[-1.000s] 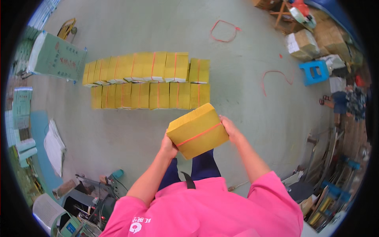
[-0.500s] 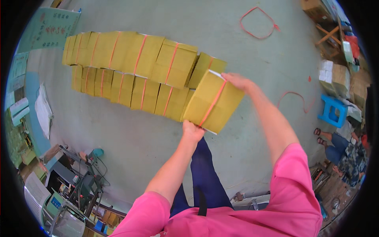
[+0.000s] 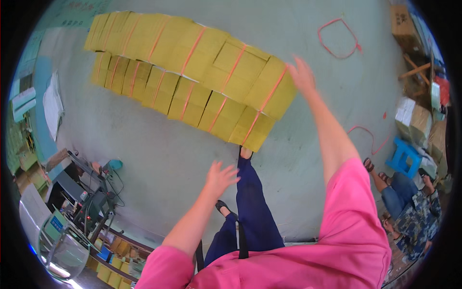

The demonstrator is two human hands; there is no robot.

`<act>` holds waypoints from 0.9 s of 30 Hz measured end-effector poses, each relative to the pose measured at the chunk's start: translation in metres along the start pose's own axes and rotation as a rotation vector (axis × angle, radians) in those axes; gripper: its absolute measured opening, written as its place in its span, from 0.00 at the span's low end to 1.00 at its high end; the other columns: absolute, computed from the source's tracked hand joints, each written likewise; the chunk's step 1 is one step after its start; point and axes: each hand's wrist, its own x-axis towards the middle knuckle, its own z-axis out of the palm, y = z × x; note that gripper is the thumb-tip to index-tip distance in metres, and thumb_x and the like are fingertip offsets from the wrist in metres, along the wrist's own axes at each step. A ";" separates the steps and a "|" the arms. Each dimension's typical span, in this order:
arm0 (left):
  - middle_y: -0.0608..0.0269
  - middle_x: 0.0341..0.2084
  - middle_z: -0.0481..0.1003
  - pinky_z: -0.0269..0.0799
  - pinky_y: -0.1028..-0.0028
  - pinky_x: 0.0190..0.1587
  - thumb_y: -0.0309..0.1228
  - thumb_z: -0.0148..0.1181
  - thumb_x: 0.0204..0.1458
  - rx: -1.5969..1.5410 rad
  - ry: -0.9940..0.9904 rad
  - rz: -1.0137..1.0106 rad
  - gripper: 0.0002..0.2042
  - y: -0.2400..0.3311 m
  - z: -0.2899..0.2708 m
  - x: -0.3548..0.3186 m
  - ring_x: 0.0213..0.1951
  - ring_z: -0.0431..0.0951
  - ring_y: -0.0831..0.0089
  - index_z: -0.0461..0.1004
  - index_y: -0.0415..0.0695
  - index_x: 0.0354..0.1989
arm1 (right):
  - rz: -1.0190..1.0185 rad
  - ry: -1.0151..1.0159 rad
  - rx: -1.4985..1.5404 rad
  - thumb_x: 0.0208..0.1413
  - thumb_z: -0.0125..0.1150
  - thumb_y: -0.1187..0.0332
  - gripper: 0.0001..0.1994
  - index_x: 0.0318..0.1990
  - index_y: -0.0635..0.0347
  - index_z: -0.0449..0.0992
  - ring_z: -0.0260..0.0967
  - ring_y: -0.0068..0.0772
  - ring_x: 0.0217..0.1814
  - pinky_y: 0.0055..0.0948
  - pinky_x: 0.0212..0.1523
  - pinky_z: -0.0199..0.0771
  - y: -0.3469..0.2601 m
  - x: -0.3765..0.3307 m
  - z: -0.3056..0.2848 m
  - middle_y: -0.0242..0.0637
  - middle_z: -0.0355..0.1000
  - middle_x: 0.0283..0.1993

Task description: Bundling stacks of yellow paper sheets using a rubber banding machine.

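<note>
Two stacked rows of yellow cardboard bundles (image 3: 192, 58) run across the floor, each bundle bound with a pinkish-red strap. At the right end of the upper row lies one bundle (image 3: 281, 96), level with its neighbours. My right hand (image 3: 302, 77) is beside that bundle's far right corner, fingers stretched out and slightly blurred, holding nothing. Whether a fingertip still touches the cardboard, I cannot tell. My left hand (image 3: 221, 179) hangs apart from the rows, nearer to me, with fingers spread and nothing in it.
A loop of red strap (image 3: 319, 41) and a loose red strand (image 3: 373, 144) lie on the floor. On the right are a blue stool (image 3: 403, 159), cartons (image 3: 419, 123) and a seated person (image 3: 409, 207). Dark machinery with cables (image 3: 86, 197) stands at lower left.
The bundle that both hands held has come down onto the right end of the upper row. Both hands have let go; the left has drawn back toward me. The view has shifted.
</note>
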 end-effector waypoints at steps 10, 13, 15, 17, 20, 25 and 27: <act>0.51 0.52 0.71 0.71 0.52 0.50 0.47 0.45 0.60 0.307 0.776 0.131 0.28 -0.147 -0.371 -0.231 0.47 0.75 0.54 0.58 0.44 0.65 | 0.088 -0.803 -0.163 0.56 0.57 0.62 0.20 0.53 0.62 0.73 0.72 0.51 0.49 0.46 0.53 0.71 -0.055 -0.365 -0.027 0.51 0.75 0.46; 0.50 0.50 0.74 0.70 0.56 0.51 0.46 0.46 0.57 0.523 0.770 0.131 0.26 -0.165 -0.406 -0.265 0.49 0.75 0.54 0.69 0.41 0.57 | 0.329 -0.989 -0.011 0.54 0.49 0.61 0.18 0.39 0.65 0.80 0.73 0.60 0.47 0.48 0.50 0.71 -0.112 -0.461 -0.012 0.58 0.75 0.41; 0.45 0.47 0.76 0.70 0.58 0.51 0.48 0.46 0.55 0.845 0.619 0.275 0.26 -0.192 -0.456 -0.266 0.50 0.76 0.52 0.74 0.39 0.51 | 0.084 -0.824 -0.241 0.56 0.46 0.60 0.19 0.35 0.69 0.78 0.72 0.65 0.45 0.50 0.49 0.72 -0.211 -0.492 0.007 0.61 0.74 0.40; 0.44 0.48 0.75 0.70 0.58 0.51 0.49 0.45 0.55 0.730 0.624 0.342 0.27 -0.174 -0.472 -0.269 0.50 0.75 0.50 0.75 0.39 0.51 | 0.013 -0.662 -0.196 0.56 0.48 0.59 0.20 0.32 0.70 0.79 0.73 0.63 0.42 0.52 0.46 0.72 -0.236 -0.502 0.020 0.60 0.75 0.36; 0.45 0.46 0.77 0.70 0.60 0.50 0.51 0.47 0.55 0.620 0.531 0.487 0.27 -0.168 -0.503 -0.314 0.48 0.77 0.53 0.75 0.39 0.50 | -0.226 -0.714 -0.217 0.55 0.50 0.57 0.21 0.35 0.69 0.79 0.72 0.62 0.43 0.53 0.46 0.72 -0.311 -0.481 0.053 0.60 0.75 0.37; 0.57 0.45 0.76 0.73 0.64 0.42 0.51 0.50 0.55 -0.162 0.442 0.635 0.26 -0.181 -0.595 -0.355 0.43 0.77 0.64 0.72 0.43 0.54 | -0.735 -0.863 -0.314 0.55 0.50 0.56 0.21 0.37 0.69 0.78 0.73 0.61 0.44 0.52 0.46 0.73 -0.504 -0.465 0.144 0.60 0.74 0.38; 0.63 0.44 0.74 0.73 0.67 0.39 0.52 0.52 0.55 -0.183 0.625 0.686 0.26 -0.205 -0.652 -0.369 0.40 0.76 0.69 0.70 0.47 0.56 | -0.927 -0.937 -0.392 0.55 0.50 0.55 0.21 0.37 0.69 0.78 0.73 0.61 0.44 0.52 0.46 0.73 -0.573 -0.468 0.168 0.60 0.74 0.39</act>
